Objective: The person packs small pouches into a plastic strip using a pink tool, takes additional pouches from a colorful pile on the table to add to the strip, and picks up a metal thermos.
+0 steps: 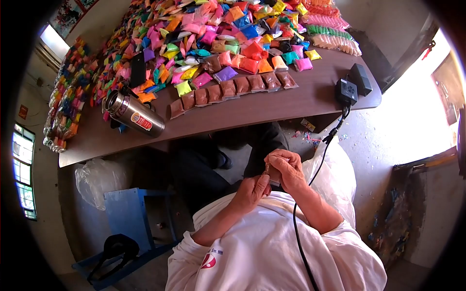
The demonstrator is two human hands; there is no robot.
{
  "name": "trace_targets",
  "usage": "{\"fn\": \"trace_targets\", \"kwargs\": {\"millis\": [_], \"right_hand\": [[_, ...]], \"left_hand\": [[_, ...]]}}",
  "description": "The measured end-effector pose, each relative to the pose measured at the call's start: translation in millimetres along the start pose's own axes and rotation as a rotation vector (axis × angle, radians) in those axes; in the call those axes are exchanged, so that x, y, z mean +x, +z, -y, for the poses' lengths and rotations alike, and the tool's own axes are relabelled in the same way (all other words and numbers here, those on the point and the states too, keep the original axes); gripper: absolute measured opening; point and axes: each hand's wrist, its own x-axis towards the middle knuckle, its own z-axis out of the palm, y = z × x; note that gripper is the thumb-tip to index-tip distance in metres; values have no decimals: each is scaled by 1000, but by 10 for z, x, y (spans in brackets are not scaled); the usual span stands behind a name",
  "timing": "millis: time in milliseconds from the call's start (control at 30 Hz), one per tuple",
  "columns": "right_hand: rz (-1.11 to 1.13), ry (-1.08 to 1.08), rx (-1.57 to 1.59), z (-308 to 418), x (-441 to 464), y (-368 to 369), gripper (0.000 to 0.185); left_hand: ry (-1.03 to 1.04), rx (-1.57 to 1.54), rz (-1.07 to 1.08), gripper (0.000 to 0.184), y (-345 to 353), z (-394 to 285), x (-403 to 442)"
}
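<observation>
Both hands are together above my lap, in front of the white shirt. Between them is a small brown packet [274, 174], mostly covered by fingers. My right hand [288, 169] is closed on its upper edge, thumb pressed against the fingers. At its lower left side, my left hand [251, 192] pinches the same packet. On the table [233, 113] ahead, a row of similar brown packets [228, 88] lies side by side near the front edge. Behind the row spreads a big heap of small colourful packets [208, 39].
A steel flask [135, 114] lies tilted at the table's left. A black box with a fan [346, 91] sits at the right, its cable [318, 169] running past my right arm. White plastic bags [335, 177] stand beside me; a blue stool [124, 213] is at left.
</observation>
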Motion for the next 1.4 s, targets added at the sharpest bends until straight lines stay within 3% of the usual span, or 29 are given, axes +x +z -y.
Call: {"fn": "trace_targets", "kwargs": {"millis": [167,300,533,600,700,767,867,1000,1100,1200,1233,1300,1400], "right_hand": [[-18,-5,21,-2,20,73,21],[158,137,-56,145,-48,161,20],[148,-41,-306,59,-23,65,20],[173,-66,-320,72,-25,72,20],[181,8,-239,80,-33,62,20],[334,23,-237,54,2,-41,26],[340,109,-90,38,-5,-54,25],[296,108,-143,-24,-7,-65,23],[306,134,2,50,-27,-7,27],[366,298,448,142,-9,25,46],[366,298,448,102,3,-29,46],[394,167,149,74,21,-96,48],[252,155,53,98,-5,-65,36]], "left_hand": [[-8,-33,-19,50,-10,24,-6],[-20,-103,-69,49,-4,17,6],[14,-114,41,48,-4,105,-8],[-7,-119,-94,45,34,-42,-24],[-29,-220,-90,46,8,10,2],[-19,-247,-62,46,4,67,5],[-6,-268,-9,47,7,134,2],[-19,-227,-18,47,-6,106,-6],[-111,-297,-40,47,2,-43,-1],[-158,-449,-10,47,-53,76,33],[-159,-450,-10,47,-57,100,33],[-165,-366,-9,49,-58,11,42],[-247,-461,-36,52,-60,147,61]]}}
